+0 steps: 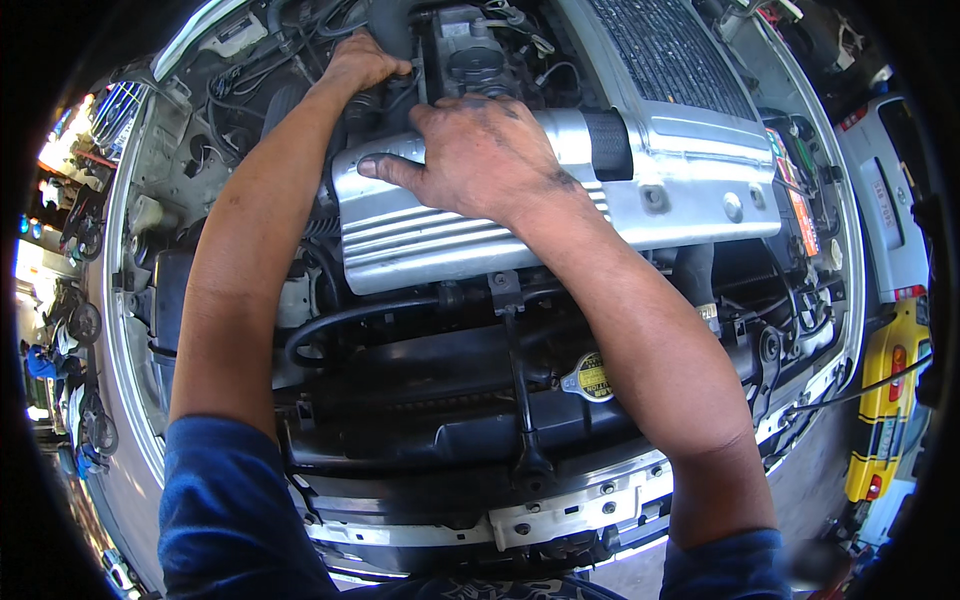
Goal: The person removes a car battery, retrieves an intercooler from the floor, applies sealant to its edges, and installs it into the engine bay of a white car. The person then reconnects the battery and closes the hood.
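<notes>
I lean over an open car engine bay. My right hand point(480, 155), smeared with grease, lies flat with fingers spread on the silver ribbed engine cover point(420, 240). My left hand point(362, 62) reaches deeper toward the back and curls around a black hose point(392, 25) beside a grey metal engine part point(470, 55); its fingertips are hidden behind the hose. Both forearms come up from the lower edge in blue sleeves.
A finned silver intercooler point(670, 60) sits at the upper right. A radiator cap with a yellow label point(588, 378) and black hoses point(340, 320) lie near the front. The silver front panel point(560, 510) runs along the bottom. A yellow object point(885, 400) stands at the right.
</notes>
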The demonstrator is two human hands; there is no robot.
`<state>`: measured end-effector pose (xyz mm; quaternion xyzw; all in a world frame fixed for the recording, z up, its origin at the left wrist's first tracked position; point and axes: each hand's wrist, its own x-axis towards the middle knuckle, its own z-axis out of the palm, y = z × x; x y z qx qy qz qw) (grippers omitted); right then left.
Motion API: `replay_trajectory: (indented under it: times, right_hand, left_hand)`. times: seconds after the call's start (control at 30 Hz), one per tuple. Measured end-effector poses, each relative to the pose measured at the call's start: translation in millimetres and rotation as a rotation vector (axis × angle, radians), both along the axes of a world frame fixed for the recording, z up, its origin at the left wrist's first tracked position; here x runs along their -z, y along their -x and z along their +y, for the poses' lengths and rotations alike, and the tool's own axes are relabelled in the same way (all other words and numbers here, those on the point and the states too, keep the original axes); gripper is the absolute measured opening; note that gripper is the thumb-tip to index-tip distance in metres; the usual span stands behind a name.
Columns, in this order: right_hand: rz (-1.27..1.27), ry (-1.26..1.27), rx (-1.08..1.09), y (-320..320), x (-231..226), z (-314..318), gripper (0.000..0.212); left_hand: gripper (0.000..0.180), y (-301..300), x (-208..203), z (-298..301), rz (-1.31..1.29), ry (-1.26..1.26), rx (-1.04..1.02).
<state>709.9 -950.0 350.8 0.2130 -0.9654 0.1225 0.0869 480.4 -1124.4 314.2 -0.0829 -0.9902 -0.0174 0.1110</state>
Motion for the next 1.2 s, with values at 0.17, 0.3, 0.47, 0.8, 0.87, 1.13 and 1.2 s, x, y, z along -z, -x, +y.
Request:
replay_trajectory:
  times: [0.17, 0.3, 0.47, 0.8, 0.87, 1.13, 1.2]
  right_hand:
    - [-0.007, -0.019, 0.01, -0.3, 0.2, -0.2, 0.07]
    - [0.014, -0.027, 0.009, -0.2, -0.1, -0.7, 0.066]
    - [-0.028, -0.037, 0.024, 0.9, 2.4, -0.4, 0.07]
    - [0.001, -0.036, 0.014, 1.4, -0.7, -0.4, 0.07]
    - [0.001, -0.037, 0.015, 1.1, -2.2, -2.9, 0.069]
    - [-0.003, -0.041, 0.039, -2.0, -1.0, -4.2, 0.065]
    - [0.002, -0.032, 0.03, -2.0, -5.3, -3.5, 0.065]
  left_hand:
    - [0.099, 4.6, -4.6, -4.7, -0.068, -0.024, -0.033]
    - [0.1, 8.0, -10.7, -2.1, -0.153, 0.05, -0.048]
    - [0.096, 3.2, -8.3, 2.0, -0.124, -0.022, -0.023]
    - [0.083, -19.5, -17.7, -2.9, -0.421, -1.083, 0.078]
    - [0.094, -11.0, -13.6, 1.3, -0.28, -0.942, 0.043]
    - [0.066, 51.4, 3.3, 9.7, -0.266, -1.166, -0.005]
    - [0.063, 58.9, 5.7, 11.7, -0.052, -1.043, -0.03]
